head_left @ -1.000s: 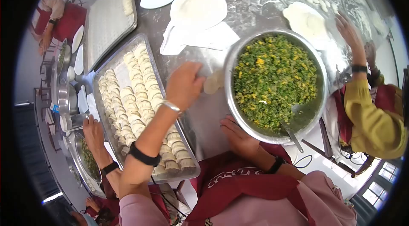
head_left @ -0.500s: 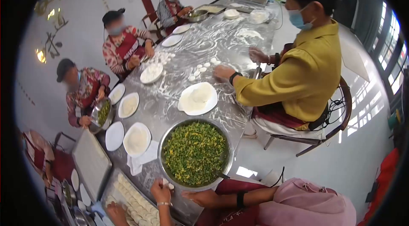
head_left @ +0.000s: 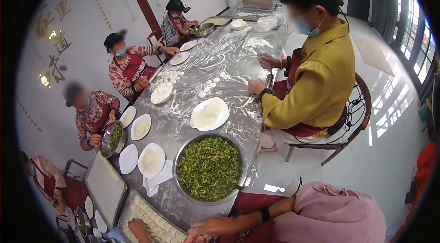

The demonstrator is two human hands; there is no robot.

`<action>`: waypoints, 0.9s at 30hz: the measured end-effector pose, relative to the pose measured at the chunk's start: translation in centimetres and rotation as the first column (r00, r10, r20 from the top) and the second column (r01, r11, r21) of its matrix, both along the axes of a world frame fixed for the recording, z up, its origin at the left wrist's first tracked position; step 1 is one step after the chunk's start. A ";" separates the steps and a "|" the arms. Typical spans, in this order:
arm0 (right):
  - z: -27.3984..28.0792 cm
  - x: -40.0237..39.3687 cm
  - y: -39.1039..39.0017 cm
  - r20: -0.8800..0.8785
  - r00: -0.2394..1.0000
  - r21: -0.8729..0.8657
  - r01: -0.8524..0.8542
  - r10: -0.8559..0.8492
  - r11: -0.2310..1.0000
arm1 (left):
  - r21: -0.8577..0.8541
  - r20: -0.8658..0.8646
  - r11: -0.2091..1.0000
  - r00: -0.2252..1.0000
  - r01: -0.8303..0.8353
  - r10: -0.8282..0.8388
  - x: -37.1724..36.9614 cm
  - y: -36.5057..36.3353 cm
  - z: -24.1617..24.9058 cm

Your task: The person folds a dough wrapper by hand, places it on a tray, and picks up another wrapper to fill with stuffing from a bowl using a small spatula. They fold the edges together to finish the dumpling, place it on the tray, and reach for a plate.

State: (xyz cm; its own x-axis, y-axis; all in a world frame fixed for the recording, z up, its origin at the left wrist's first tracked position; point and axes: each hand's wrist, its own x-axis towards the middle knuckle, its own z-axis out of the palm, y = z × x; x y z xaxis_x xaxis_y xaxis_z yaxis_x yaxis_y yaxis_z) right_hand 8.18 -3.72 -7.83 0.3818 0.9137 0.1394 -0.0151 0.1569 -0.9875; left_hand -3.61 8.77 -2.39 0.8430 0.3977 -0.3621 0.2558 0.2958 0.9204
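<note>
At the bottom of the head view, my right hand [head_left: 207, 226] reaches in from a pink sleeve, with a black band on the wrist. Its fingers are bent and pressed against my left hand [head_left: 196, 238], which is mostly cut off by the frame's lower edge. Whatever lies between them, if anything, is hidden. Just above stands a large steel bowl [head_left: 175, 165] of chopped green and yellow filling [head_left: 211, 167], a dark utensil handle over its rim. To the left, another person's hand [head_left: 137, 228] is over a tray of white dumplings [head_left: 158, 222].
A person in yellow [head_left: 311, 78] sits at the right of the floured steel table [head_left: 183, 91], near small dough pieces [head_left: 210, 86]. White plates [head_left: 129, 159], some with wrappers [head_left: 151, 161], a pale tray [head_left: 103, 188] and several people line the left side.
My hands have come together lower in the frame. A neighbour's braceleted hand holding a white dumpling has left view. The person in yellow has drawn back from the dough pieces. The view has shifted slightly.
</note>
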 end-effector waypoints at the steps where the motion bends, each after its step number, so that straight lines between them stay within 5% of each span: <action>1: 1.9 0.4 -0.7 -0.191 0.979 -0.019 -0.078 0.073 0.997 | -0.010 0.041 1.000 0.999 -0.018 0.018 -0.2 -0.2 0.8; 4: 3.8 1.1 -1.2 0.065 0.996 0.092 0.053 -0.059 0.994 | -0.071 0.213 0.996 0.975 -0.051 0.065 -0.2 -2.2 5.6; 7: 8.8 3.6 -3.8 -0.236 0.965 0.033 0.121 -0.110 0.992 | -0.119 0.297 0.980 0.936 -0.161 0.190 -0.3 -1.3 4.8; 10: 10.9 6.4 -4.6 -0.264 0.948 0.092 0.209 -0.178 0.974 | -0.021 0.164 0.967 0.954 -0.252 0.252 0.6 -1.0 0.7; 13: 12.0 8.1 -5.2 -0.322 0.945 -0.011 0.050 -0.051 0.999 | -0.083 0.049 0.946 0.947 -0.312 0.317 1.7 -2.7 -2.1; 16: 12.7 9.9 -4.5 -0.645 0.757 0.031 -0.117 0.109 0.993 | -0.111 0.028 0.907 0.911 -0.406 0.411 3.9 -4.9 -4.2; 19: 14.5 10.9 -3.0 -0.563 0.823 -0.009 0.085 -0.076 0.996 | -0.026 0.036 0.912 0.912 -0.409 0.410 4.7 -5.2 -6.0; 22: 14.8 15.7 -1.8 -0.622 0.754 0.001 0.269 -0.210 0.963 | 0.031 0.021 0.910 0.911 -0.412 0.412 5.5 -5.0 -6.5; 27: 16.3 25.2 -3.2 -0.463 0.752 -0.136 0.463 -0.469 0.876 | 0.075 -0.073 0.896 0.894 -0.437 0.442 6.2 -4.7 -7.7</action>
